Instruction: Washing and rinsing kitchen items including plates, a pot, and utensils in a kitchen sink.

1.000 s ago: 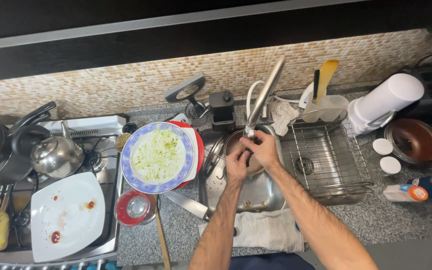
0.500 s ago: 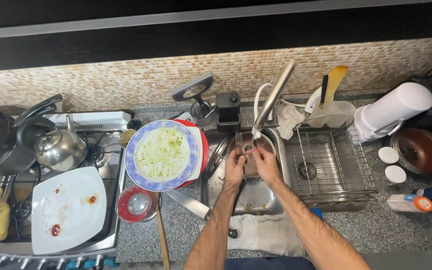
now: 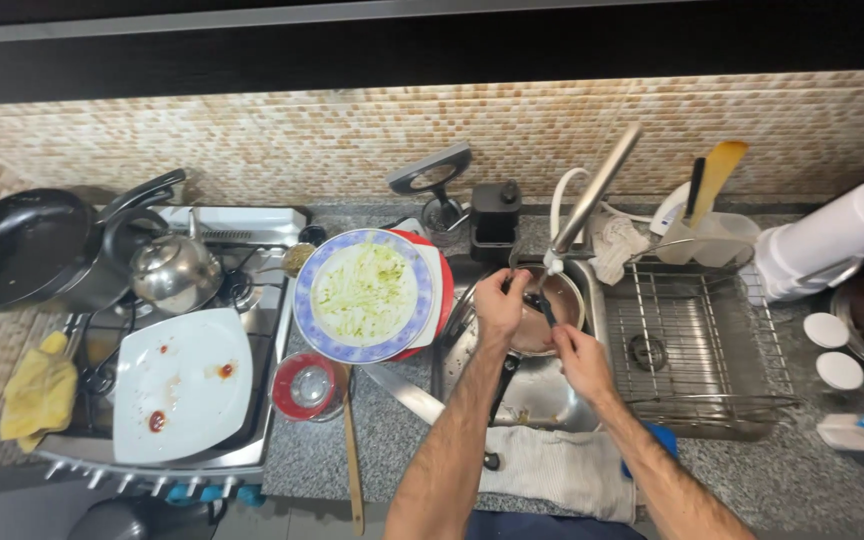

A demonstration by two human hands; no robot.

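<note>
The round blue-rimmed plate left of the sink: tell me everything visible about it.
The blue-rimmed plate is round, seemingly ceramic, with a patterned blue border and a white centre smeared with pale greenish food residue, so it is dirty. It lies roughly flat, stacked on a red plate whose edge shows along its right side. It sits on the counter between the stove and the sink, with a small red-rimmed bowl just below it. Neither hand touches it.

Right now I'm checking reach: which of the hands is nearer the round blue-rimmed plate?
Left. The left hand is just right of the blue-rimmed plate, over the sink; the right hand is farther right.
</note>
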